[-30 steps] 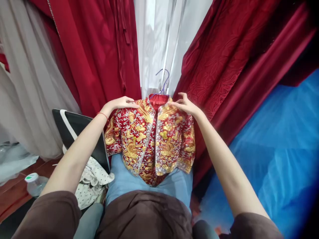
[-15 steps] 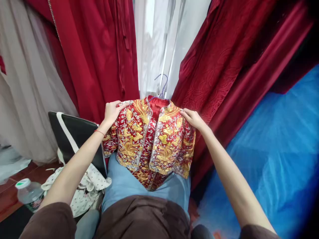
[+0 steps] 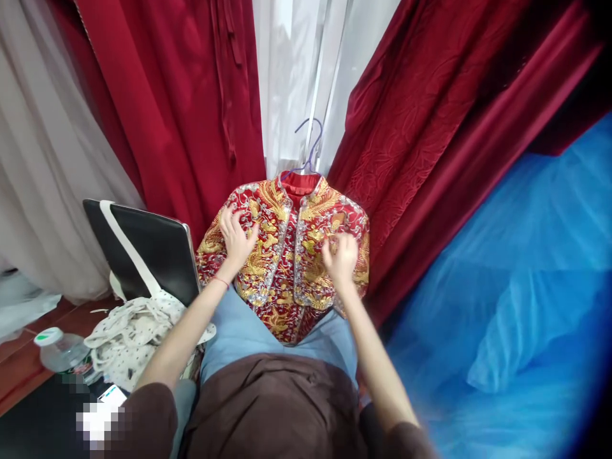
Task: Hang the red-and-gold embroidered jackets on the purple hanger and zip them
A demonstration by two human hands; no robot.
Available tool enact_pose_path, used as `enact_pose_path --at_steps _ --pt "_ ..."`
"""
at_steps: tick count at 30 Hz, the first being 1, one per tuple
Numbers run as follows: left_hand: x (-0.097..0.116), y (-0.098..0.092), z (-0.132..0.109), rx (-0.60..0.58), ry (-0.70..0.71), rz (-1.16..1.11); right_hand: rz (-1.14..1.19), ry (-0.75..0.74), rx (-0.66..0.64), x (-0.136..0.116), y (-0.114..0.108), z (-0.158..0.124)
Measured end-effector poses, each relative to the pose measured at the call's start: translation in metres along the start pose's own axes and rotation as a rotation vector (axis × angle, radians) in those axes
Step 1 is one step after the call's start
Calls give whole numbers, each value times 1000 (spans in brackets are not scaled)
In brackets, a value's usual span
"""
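Note:
A red jacket (image 3: 287, 255), thickly embroidered in gold and silver, lies over my knees on a purple hanger (image 3: 313, 143) with its hook pointing up. Its stand collar frames a red lining, and the two front edges are a little apart over a matching red and gold layer. Over the jacket's left front, my left hand (image 3: 239, 239) has its fingers spread and holds nothing. My right hand (image 3: 343, 258) is above the other front, blurred, thumb apart from loosely bent fingers. Whether either hand touches the cloth I cannot tell.
Red garments (image 3: 191, 95) hang on both sides, with white fabric (image 3: 287, 76) between them. Blue tulle (image 3: 516, 287) fills the right. At left are a black chair back (image 3: 148, 248), a dotted white cloth bag (image 3: 134, 338), a plastic bottle (image 3: 62, 357) and a bright phone screen (image 3: 112, 396).
Both hands have let go of the jacket's shoulders and moved inward and down over its fronts. The collar and hanger hook appear higher in view.

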State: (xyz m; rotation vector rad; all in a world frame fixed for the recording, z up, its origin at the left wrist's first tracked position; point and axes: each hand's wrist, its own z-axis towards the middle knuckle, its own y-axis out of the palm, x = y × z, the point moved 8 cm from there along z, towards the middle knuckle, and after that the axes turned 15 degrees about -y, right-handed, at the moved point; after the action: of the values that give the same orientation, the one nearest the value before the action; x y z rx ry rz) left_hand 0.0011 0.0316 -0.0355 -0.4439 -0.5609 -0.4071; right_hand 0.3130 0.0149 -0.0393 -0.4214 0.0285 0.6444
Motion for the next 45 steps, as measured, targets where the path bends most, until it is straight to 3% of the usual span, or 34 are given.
enact_pose_path --at_steps 3,6,8,10,13,19,22,26,32,34,35,38,40,43,45 --pt "-2 38 -76 -163 39 49 205 255 -71 -14 51 -92" --pt "-37 66 -125 -252 -166 190 756 1105 -234 -7 120 -213" --pt "-54 79 -144 -327 -224 305 912 1409 -328 -15 141 -265" --pt "-62 90 -155 -420 -196 402 983 1574 -389 -18 149 -293" --pt "-68 98 -158 -472 -184 490 1103 1752 -359 -15 155 -309" --pt "-77 103 -142 -450 -214 542 1244 1837 -92 -3 162 -311" --pt "-79 108 -144 -471 -176 491 1232 1864 -44 -4 164 -319" --pt "-75 99 -167 -497 -182 277 1238 1882 -85 -13 170 -329" --pt "-69 71 -210 -483 -400 -120 1368 1789 -82 -20 175 -322" --pt "-78 72 -224 -534 -523 -287 1407 1758 -82 -21 175 -319" --pt "-88 74 -232 -556 -650 -378 1421 1746 -82 -22 175 -318" --pt "-132 82 -268 -568 -1181 -569 1446 1713 -76 -23 175 -316" --pt "-153 88 -289 -582 -1444 -601 1455 1691 -63 -23 177 -315" --pt "-164 102 -300 -661 -1592 -646 1453 1662 -55 -24 179 -312" --pt "-166 112 -300 -636 -1651 -719 1439 1642 -67 -24 179 -311"
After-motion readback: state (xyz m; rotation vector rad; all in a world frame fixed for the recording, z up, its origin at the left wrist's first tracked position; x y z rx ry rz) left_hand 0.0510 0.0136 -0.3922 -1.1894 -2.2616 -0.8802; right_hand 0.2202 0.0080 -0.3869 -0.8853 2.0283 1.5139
